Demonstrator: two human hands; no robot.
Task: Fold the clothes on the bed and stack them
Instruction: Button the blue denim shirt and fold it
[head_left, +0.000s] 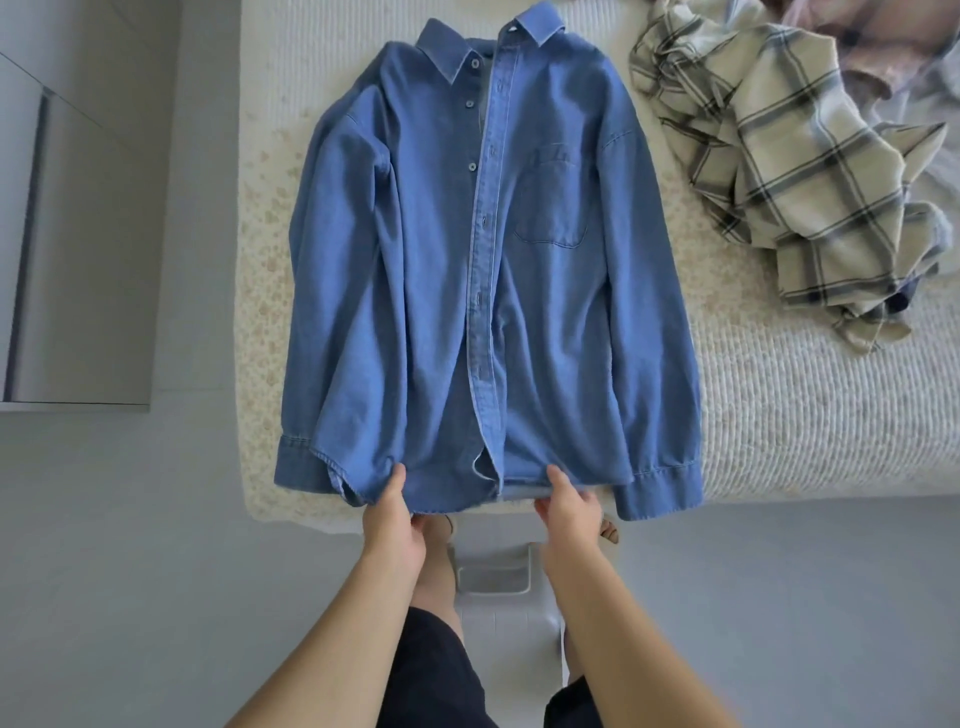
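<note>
A blue denim shirt (488, 270) lies face up and spread out on the bed (779, 415), collar far from me, sleeves along its sides, front partly unbuttoned. My left hand (395, 514) pinches the shirt's bottom hem left of the button placket, thumb on top. My right hand (569, 512) pinches the hem right of the placket in the same way. A crumpled beige plaid garment (795, 176) lies on the bed to the right of the shirt.
More crumpled clothes, pinkish and pale (883, 47), are piled at the far right corner. A white stool (498, 587) stands on the grey floor between me and the bed's edge. A grey cabinet or wall panel (78, 260) is at the left.
</note>
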